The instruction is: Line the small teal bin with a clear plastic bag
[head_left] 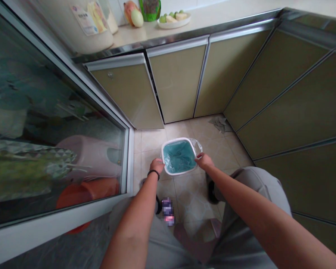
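A small trash can (164,146) with a white rim and blue-green inside stands on the tiled floor between my feet. A clear plastic trash bag (196,145) lines it and hangs loosely over the rim, most visibly at the right. At the left side of the rim, my left hand (156,165) is closed, pinching the bag's edge against it. My right hand (205,161) is closed on the bag at the right side of the rim. Fingertips of both hands are partly hidden. Only the liner shows inside the can.
Cabinets (177,82) enclose the floor ahead and right; the left door (126,93) sits slightly ajar. A grey cloth (221,124) lies in the corner. A glass door (100,123) borders the left. On the counter are a plate of fruit (174,24) and a large plastic container (84,26).
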`<action>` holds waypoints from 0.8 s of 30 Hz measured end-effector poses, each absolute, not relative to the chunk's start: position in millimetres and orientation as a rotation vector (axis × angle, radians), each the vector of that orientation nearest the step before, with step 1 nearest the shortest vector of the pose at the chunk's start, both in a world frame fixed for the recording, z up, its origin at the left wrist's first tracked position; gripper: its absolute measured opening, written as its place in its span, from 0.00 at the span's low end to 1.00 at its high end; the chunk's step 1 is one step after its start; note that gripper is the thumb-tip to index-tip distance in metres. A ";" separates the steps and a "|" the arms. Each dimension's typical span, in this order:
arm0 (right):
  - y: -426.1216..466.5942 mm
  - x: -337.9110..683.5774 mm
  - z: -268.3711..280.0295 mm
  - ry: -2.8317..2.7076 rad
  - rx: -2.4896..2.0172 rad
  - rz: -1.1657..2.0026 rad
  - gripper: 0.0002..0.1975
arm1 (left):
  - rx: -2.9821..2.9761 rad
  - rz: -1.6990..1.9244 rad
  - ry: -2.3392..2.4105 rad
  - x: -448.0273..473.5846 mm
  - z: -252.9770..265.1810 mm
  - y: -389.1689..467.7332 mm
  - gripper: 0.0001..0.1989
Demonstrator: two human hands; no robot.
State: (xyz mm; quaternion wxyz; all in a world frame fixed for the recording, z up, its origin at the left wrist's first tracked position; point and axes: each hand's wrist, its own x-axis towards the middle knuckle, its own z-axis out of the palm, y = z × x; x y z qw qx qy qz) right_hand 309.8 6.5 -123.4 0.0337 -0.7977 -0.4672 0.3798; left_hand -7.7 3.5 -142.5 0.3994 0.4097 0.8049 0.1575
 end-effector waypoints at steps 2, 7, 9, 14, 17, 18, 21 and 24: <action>5.1 309.3 -119.0 -1.492 -2.476 1.179 0.15 | 1.064 0.369 2.041 -6.7 -138.6 3.3 0.17; 0.7 296.6 -100.3 -1.663 -2.489 0.984 0.22 | 1.213 0.300 2.064 1.6 -122.9 1.9 0.21; -0.3 284.7 -92.8 -1.897 -2.319 0.819 0.21 | 1.381 0.307 2.123 8.6 -117.6 -0.7 0.23; 15.7 244.1 -101.1 -2.528 -1.799 0.859 0.17 | 1.744 0.319 2.097 27.9 -119.6 -10.2 0.30; 38.4 220.7 -131.6 -2.722 -1.757 0.920 0.23 | 1.796 0.304 2.050 36.3 -130.2 -14.3 0.33; 46.4 213.8 -145.0 -2.765 -1.759 0.947 0.25 | 1.792 0.296 2.045 38.6 -134.3 -15.3 0.34; 66.7 196.9 -190.3 -2.875 -1.738 1.054 0.33 | 1.732 0.309 2.061 43.2 -146.4 -17.4 0.36; 79.0 186.2 -236.2 -2.954 -1.692 1.123 0.41 | 1.692 0.395 2.045 43.7 -155.5 -19.7 0.37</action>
